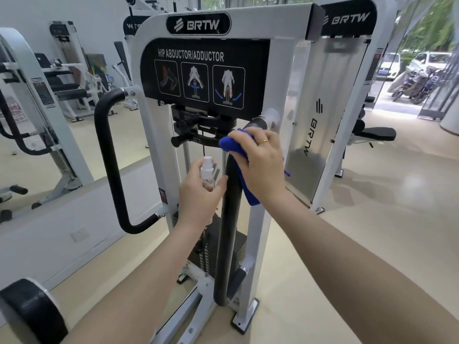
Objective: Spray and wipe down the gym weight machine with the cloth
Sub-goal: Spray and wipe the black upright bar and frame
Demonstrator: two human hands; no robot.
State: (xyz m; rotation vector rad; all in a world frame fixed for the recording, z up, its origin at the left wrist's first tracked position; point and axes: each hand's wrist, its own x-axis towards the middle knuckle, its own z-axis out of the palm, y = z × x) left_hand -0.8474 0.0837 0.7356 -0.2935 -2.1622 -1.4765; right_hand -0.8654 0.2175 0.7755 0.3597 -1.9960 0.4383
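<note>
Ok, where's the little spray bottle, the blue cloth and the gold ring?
spray bottle (207, 167): head view, on its white nozzle.
blue cloth (229, 144): head view, on the bunched end.
gold ring (264, 141): head view, on the band.

The white machine (270, 70), labelled HIP ABDUCTOR/ADDUCTOR, is standing upright on the floor. The blue cloth (238, 155) is lying bunched against the top of its black right handle (229, 232). The small clear spray bottle (207, 170), white nozzle up, is sitting upright just left of that handle.
</note>
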